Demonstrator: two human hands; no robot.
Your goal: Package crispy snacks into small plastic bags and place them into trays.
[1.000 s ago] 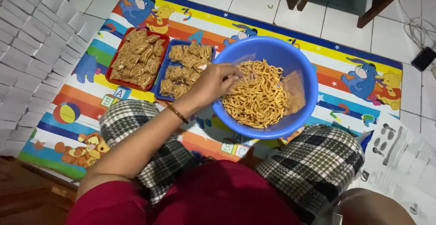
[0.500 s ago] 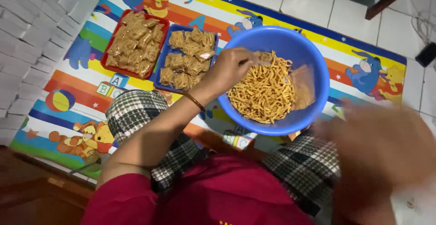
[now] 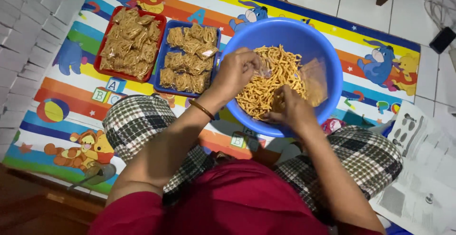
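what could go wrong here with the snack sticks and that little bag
The left hand holds a small clear bag over the blue bowl while the right hand digs in the snack sticks. The bag looks thin and limp, so sticks could miss its mouth or snap when pushed in. The bowl sits at the knees on the play mat, right beside the blue tray; a nudge might tip it or crush the packs.

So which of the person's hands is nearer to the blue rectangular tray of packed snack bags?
Left. The left hand is over the near-left rim of the round blue plastic bowl, just beside the blue rectangular tray. The right hand is further away, in the bowl's fried sticks.
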